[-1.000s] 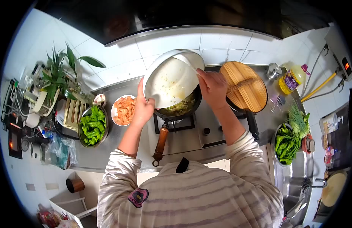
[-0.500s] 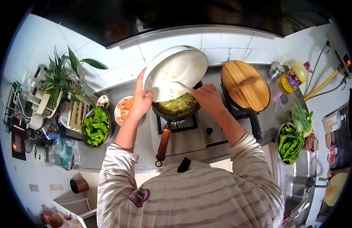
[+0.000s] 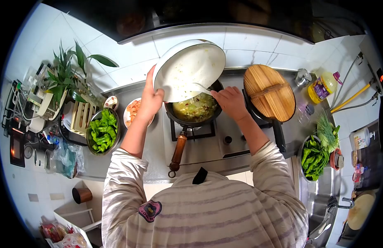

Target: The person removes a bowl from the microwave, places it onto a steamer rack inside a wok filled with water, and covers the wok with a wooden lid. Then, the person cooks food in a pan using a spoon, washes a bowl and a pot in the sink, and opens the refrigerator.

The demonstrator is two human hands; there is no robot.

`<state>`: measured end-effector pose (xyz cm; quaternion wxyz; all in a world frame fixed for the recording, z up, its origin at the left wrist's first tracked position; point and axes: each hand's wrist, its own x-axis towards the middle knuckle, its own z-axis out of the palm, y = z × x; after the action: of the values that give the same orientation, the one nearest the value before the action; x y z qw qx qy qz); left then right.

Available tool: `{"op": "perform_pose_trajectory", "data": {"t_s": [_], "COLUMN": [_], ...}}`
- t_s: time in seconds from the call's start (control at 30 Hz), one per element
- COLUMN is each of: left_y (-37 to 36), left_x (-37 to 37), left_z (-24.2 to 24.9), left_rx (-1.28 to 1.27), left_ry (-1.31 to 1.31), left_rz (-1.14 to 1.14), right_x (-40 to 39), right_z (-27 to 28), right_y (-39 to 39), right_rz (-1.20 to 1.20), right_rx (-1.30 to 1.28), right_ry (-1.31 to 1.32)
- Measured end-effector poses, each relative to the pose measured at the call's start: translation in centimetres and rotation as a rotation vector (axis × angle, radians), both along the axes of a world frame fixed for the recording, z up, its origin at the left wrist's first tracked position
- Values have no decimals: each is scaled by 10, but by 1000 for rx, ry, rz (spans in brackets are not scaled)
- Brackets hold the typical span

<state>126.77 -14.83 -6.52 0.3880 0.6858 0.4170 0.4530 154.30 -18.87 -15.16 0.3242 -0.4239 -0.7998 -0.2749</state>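
My left hand [image 3: 152, 101] grips the rim of a large white bowl [image 3: 191, 66], which is tipped on its side over a dark pan [image 3: 195, 109]. A few bits of food cling inside the bowl. My right hand [image 3: 229, 100] is closed round the handle of a white spoon [image 3: 195, 87], whose head lies against the bowl's inner wall. In the pan is a yellow-green mixture with small red pieces. The pan's wooden handle [image 3: 179, 151] points toward me.
Right of the pan sits a wok with a wooden lid [image 3: 269, 93]. Green peppers fill a bowl [image 3: 102, 132] at left, near a plate of pinkish food [image 3: 133, 110]. An oil bottle [image 3: 323, 87] and a bowl of greens [image 3: 313, 159] are at right.
The bowl is a little higher and more of the pan's contents shows beneath it. The spoon and my right hand have shifted slightly against the bowl. The whole view has also shifted a little.
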Motion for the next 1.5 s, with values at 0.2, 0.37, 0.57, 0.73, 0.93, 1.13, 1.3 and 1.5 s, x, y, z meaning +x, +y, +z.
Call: {"op": "perform_pose_trajectory", "data": {"t_s": [0.2, 0.37, 0.57, 0.73, 0.93, 1.13, 1.3, 1.5], "left_y": [13, 10, 10, 16, 18, 23, 28, 29], "left_x": [-9, -4, -15, -19, -11, -7, -5, -2], "left_z": [-12, -5, -6, -13, -19, -28, -37, -48], "left_rx": [98, 74, 120, 140, 84, 113, 87, 74], "left_ry": [53, 70, 87, 105, 120, 113, 95, 53], "left_rz": [1, -21, -29, 5, 23, 64, 91, 86], "right_x": [-14, -32, 2, 12, 4, -17, -33, -24], "right_z": [20, 23, -6, -5, -4, -34, -40, -19], "right_y": [-4, 25, 4, -5, 20, 6, -19, -2], "right_rz": [62, 118, 59, -9, -184, -135, 88, -125], "right_rx": [29, 82, -35, -53, 139, -106, -136, -17], "right_ry": [50, 5, -65, 52, 237, 31, 97, 220]}}
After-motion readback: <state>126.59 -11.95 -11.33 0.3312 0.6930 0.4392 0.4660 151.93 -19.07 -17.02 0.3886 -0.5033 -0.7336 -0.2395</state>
